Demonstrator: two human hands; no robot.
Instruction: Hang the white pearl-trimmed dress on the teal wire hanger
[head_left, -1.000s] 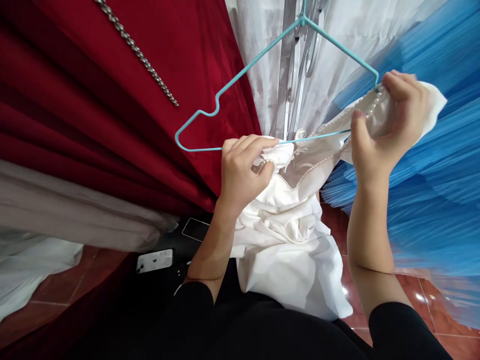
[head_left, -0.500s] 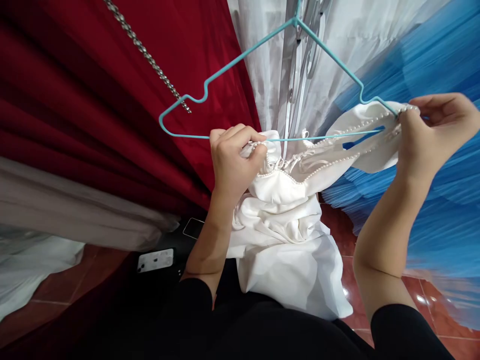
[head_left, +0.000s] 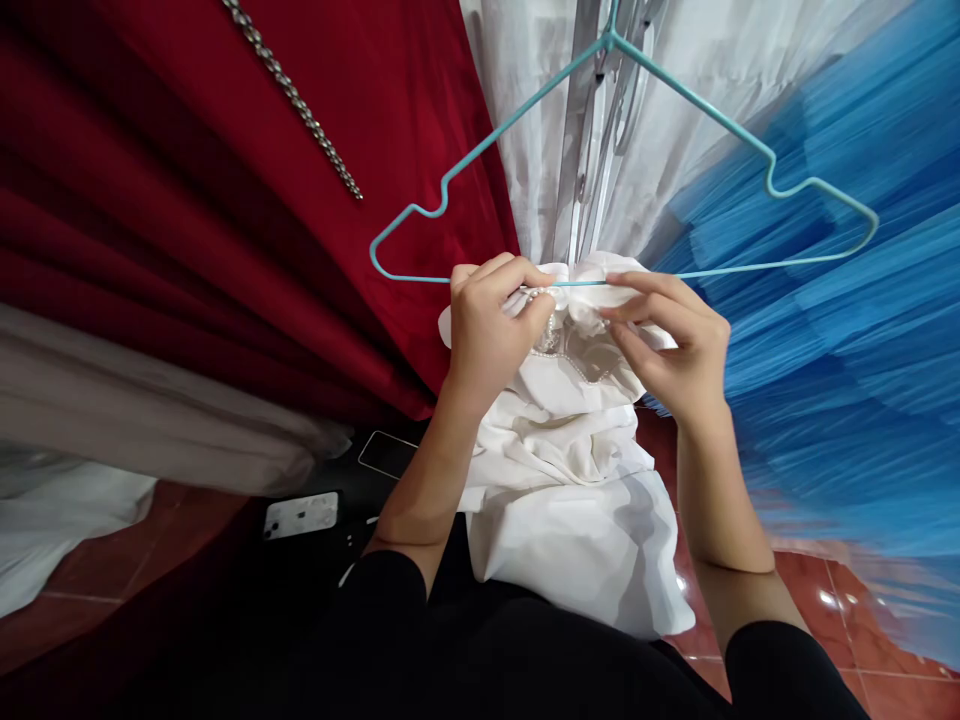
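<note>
A white dress (head_left: 577,520) with pearl-like beaded edging lies bunched over my lap, its top raised to the lower bar of a light-blue hanger (head_left: 525,98). My left hand (head_left: 495,325) is closed on the beaded cloth and the bar, left of the middle. Just right of it, my right hand (head_left: 671,335) pinches the white cloth at the same bar. Both ends of the hanger stick out bare past my hands. Part of the dress top is hidden behind my fingers.
Red cloth (head_left: 390,120) hangs at the left, with a beaded strand (head_left: 300,110) on it. White cloth (head_left: 517,120) hangs behind the hanger. Blue tulle (head_left: 847,330) fills the right. A phone (head_left: 301,515) lies on a black surface at lower left, over red floor tiles (head_left: 810,600).
My right hand has moved left from the hanger's right end to near its middle, bringing the dress's right side with it. The hanger's right end is now bare.
</note>
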